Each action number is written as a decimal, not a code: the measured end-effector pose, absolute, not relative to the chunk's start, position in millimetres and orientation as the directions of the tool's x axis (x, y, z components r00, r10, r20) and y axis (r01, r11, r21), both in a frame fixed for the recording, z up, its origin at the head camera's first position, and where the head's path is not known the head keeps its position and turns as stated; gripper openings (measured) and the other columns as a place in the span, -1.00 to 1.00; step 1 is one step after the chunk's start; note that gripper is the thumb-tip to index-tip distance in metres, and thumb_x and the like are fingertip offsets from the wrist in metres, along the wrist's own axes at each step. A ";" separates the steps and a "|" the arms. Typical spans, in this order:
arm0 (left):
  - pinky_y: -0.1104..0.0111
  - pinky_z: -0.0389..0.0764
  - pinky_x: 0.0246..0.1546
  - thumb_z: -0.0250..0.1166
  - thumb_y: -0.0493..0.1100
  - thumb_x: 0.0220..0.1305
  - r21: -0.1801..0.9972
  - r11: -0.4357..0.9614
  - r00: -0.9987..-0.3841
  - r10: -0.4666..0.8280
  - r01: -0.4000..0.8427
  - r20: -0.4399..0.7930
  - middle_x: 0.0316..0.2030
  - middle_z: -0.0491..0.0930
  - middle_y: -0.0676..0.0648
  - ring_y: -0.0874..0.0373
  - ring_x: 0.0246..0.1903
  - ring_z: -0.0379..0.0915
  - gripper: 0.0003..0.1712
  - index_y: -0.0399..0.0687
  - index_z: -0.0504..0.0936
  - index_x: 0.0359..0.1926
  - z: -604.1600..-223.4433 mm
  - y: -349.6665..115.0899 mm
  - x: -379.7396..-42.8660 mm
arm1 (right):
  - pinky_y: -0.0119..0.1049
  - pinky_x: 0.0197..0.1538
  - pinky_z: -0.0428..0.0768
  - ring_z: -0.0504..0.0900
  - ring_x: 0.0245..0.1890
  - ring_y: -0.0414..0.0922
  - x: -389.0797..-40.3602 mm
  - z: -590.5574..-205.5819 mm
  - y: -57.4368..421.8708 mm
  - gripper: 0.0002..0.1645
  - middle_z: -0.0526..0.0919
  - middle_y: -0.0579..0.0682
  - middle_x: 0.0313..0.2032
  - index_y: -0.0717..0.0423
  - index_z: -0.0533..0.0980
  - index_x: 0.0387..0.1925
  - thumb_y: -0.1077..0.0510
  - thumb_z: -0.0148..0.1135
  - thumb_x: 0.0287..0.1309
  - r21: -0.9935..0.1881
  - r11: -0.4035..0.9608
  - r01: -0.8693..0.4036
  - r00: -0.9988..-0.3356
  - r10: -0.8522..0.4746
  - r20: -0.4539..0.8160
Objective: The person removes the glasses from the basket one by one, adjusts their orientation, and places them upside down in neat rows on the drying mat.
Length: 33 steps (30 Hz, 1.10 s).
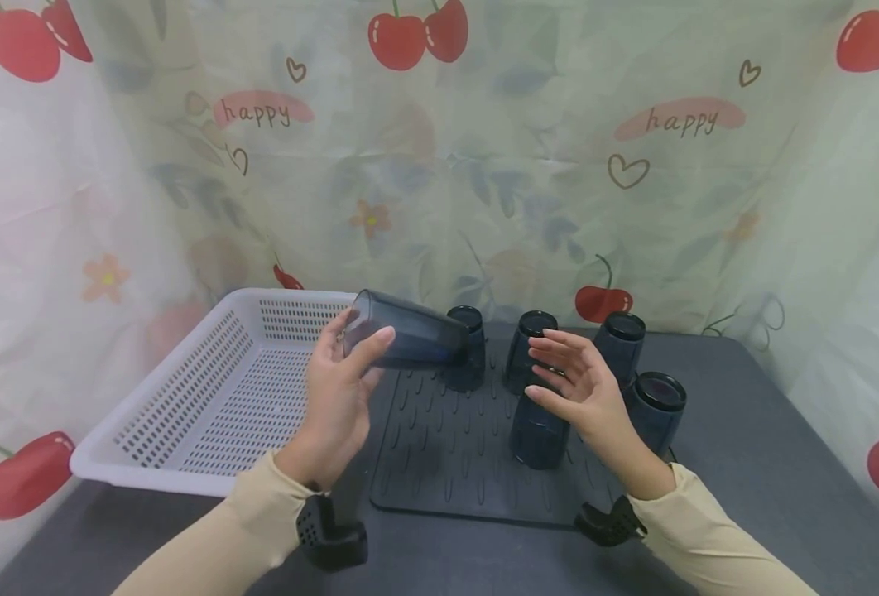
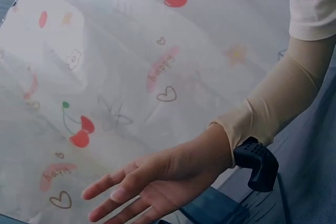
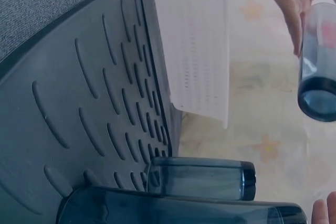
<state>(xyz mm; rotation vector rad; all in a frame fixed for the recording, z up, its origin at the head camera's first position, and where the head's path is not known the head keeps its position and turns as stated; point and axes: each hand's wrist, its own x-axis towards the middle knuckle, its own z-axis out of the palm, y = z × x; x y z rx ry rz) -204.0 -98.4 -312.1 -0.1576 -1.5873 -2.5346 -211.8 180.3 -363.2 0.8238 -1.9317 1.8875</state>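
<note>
My left hand [image 1: 335,401] holds a dark blue-grey drinking glass [image 1: 413,333] in the air, fingers and thumb around its mouth end. The glass lies almost level, its base pointing right; the right wrist view shows this held glass [image 3: 319,56] too. My right hand [image 1: 584,393] hovers with loosely bent fingers and nothing in its grasp, close above an upside-down glass [image 1: 540,434]. Its spread fingers also appear in the left wrist view, where this hand [image 2: 168,177] is empty. Several matching glasses stand upside down on a dark ridged drying mat [image 1: 447,488], partly hidden behind the right hand.
A white perforated plastic basket [image 1: 179,482] sits left of the mat on a dark grey tabletop [image 1: 469,563]. Behind hangs a cherry-patterned curtain [image 1: 439,190]. More inverted glasses, such as the rear-right glass [image 1: 620,341] and front-right glass [image 1: 657,406], border the right hand.
</note>
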 end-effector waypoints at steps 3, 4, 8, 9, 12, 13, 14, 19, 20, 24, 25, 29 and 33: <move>0.12 0.34 0.31 0.29 -0.28 0.23 0.872 -0.455 -0.983 -0.066 0.183 0.172 0.27 0.33 -0.09 0.08 0.23 0.36 -0.22 0.00 0.15 0.40 -315.9 -91.3 -203.9 | -0.34 0.23 0.48 0.45 0.23 -0.17 -212.4 -364.4 178.5 -0.21 0.44 -0.01 0.22 0.20 0.20 0.34 0.52 0.23 0.08 -0.801 -0.052 -0.597 -0.780 -0.196 0.594; 0.11 0.34 0.31 0.29 -0.29 0.22 0.868 -0.462 -0.983 -0.065 0.184 0.174 0.28 0.33 -0.12 0.06 0.23 0.35 -0.21 -0.03 0.14 0.41 -316.8 -89.1 -203.7 | -0.34 0.23 0.48 0.45 0.23 -0.17 -212.6 -364.9 178.0 -0.20 0.44 -0.02 0.22 0.19 0.20 0.34 0.52 0.23 0.08 -0.801 -0.054 -0.597 -0.779 -0.200 0.594; 0.04 0.27 0.35 0.29 -0.30 0.20 0.865 -0.470 -0.984 -0.050 0.175 0.172 0.34 0.28 -0.14 0.04 0.27 0.32 -0.18 -0.10 0.11 0.42 -320.8 -82.5 -202.7 | -0.31 0.24 0.48 0.44 0.24 -0.18 -212.7 -365.6 175.8 -0.20 0.43 -0.02 0.23 0.18 0.19 0.35 0.53 0.21 0.09 -0.804 -0.078 -0.590 -0.777 -0.219 0.591; 0.03 0.26 0.35 0.29 -0.30 0.20 0.867 -0.468 -0.984 -0.044 0.171 0.170 0.35 0.27 -0.13 0.03 0.27 0.32 -0.18 -0.10 0.11 0.42 -321.7 -81.1 -202.3 | -0.31 0.24 0.48 0.43 0.25 -0.18 -212.7 -365.7 175.3 -0.20 0.43 -0.02 0.23 0.18 0.19 0.35 0.54 0.21 0.09 -0.805 -0.085 -0.587 -0.776 -0.224 0.589; 0.02 0.27 0.34 0.30 -0.29 0.19 0.869 -0.468 -0.986 -0.024 0.159 0.167 0.39 0.21 -0.10 0.03 0.28 0.31 -0.18 -0.11 0.12 0.41 -324.0 -77.2 -200.6 | -0.31 0.24 0.48 0.43 0.25 -0.17 -212.3 -365.5 173.5 -0.20 0.42 -0.01 0.24 0.18 0.19 0.35 0.53 0.21 0.09 -0.808 -0.104 -0.579 -0.775 -0.235 0.586; 0.02 0.28 0.34 0.30 -0.29 0.19 0.871 -0.467 -0.986 -0.018 0.154 0.165 0.39 0.20 -0.09 0.02 0.27 0.33 -0.19 -0.10 0.13 0.41 -324.8 -76.1 -199.9 | -0.31 0.24 0.48 0.43 0.25 -0.16 -212.2 -365.4 172.8 -0.19 0.42 -0.01 0.24 0.19 0.18 0.35 0.53 0.21 0.09 -0.808 -0.108 -0.579 -0.774 -0.238 0.586; 0.02 0.28 0.33 0.29 -0.29 0.19 0.872 -0.467 -0.987 -0.012 0.147 0.160 0.38 0.20 -0.10 0.01 0.26 0.34 -0.20 -0.10 0.14 0.40 -325.5 -75.0 -199.1 | -0.30 0.24 0.48 0.43 0.26 -0.15 -212.1 -365.2 172.0 -0.19 0.42 0.00 0.24 0.19 0.18 0.35 0.53 0.21 0.09 -0.808 -0.109 -0.578 -0.774 -0.242 0.586; 0.03 0.32 0.29 0.29 -0.27 0.18 0.879 -0.461 -0.990 0.010 0.119 0.139 0.35 0.25 -0.11 0.02 0.19 0.41 -0.22 -0.09 0.17 0.39 -328.8 -69.7 -196.8 | -0.31 0.24 0.48 0.42 0.26 -0.16 -211.5 -365.0 167.4 -0.19 0.41 0.01 0.24 0.17 0.19 0.35 0.51 0.24 0.09 -0.816 -0.103 -0.569 -0.777 -0.258 0.574; 0.04 0.33 0.28 0.29 -0.27 0.17 0.880 -0.460 -0.990 0.013 0.116 0.137 0.34 0.26 -0.11 0.03 0.18 0.42 -0.22 -0.08 0.18 0.39 -329.4 -68.7 -196.6 | -0.33 0.24 0.48 0.42 0.26 -0.17 -211.4 -365.2 166.6 -0.19 0.41 0.00 0.24 0.16 0.19 0.35 0.50 0.24 0.09 -0.819 -0.099 -0.564 -0.780 -0.260 0.569; 0.06 0.35 0.25 0.29 -0.26 0.17 0.880 -0.462 -0.990 0.031 0.110 0.140 0.33 0.26 -0.10 0.04 0.17 0.40 -0.23 -0.07 0.20 0.38 -331.3 -65.2 -195.5 | -0.40 0.19 0.49 0.41 0.25 -0.21 -210.9 -366.1 164.0 -0.18 0.41 -0.03 0.25 0.13 0.20 0.35 0.49 0.26 0.08 -0.831 -0.094 -0.549 -0.790 -0.267 0.552; 0.07 0.35 0.24 0.29 -0.26 0.17 0.879 -0.465 -0.990 0.035 0.107 0.139 0.33 0.27 -0.10 0.04 0.18 0.39 -0.23 -0.07 0.20 0.38 -331.7 -64.4 -195.3 | -0.41 0.18 0.50 0.41 0.25 -0.22 -210.8 -366.3 163.5 -0.17 0.41 -0.04 0.25 0.13 0.20 0.35 0.49 0.26 0.08 -0.832 -0.092 -0.547 -0.791 -0.268 0.549; 0.07 0.35 0.24 0.29 -0.25 0.17 0.882 -0.460 -0.989 0.051 0.102 0.141 0.33 0.28 -0.10 0.02 0.21 0.37 -0.23 -0.07 0.19 0.38 -332.5 -61.1 -193.9 | -0.40 0.12 0.54 0.41 0.23 -0.22 -210.3 -366.5 161.3 -0.15 0.39 -0.07 0.26 0.16 0.18 0.36 0.48 0.29 0.06 -0.839 -0.069 -0.539 -0.800 -0.269 0.536; 0.12 0.42 0.19 0.30 -0.25 0.16 0.887 -0.451 -0.988 0.054 0.103 0.142 0.29 0.34 -0.15 0.04 0.18 0.40 -0.24 -0.08 0.21 0.37 -333.4 -57.3 -193.2 | -0.42 0.11 0.54 0.41 0.24 -0.26 -209.5 -366.7 159.7 -0.13 0.38 -0.06 0.27 0.19 0.18 0.36 0.45 0.33 0.03 -0.849 -0.027 -0.527 -0.817 -0.260 0.515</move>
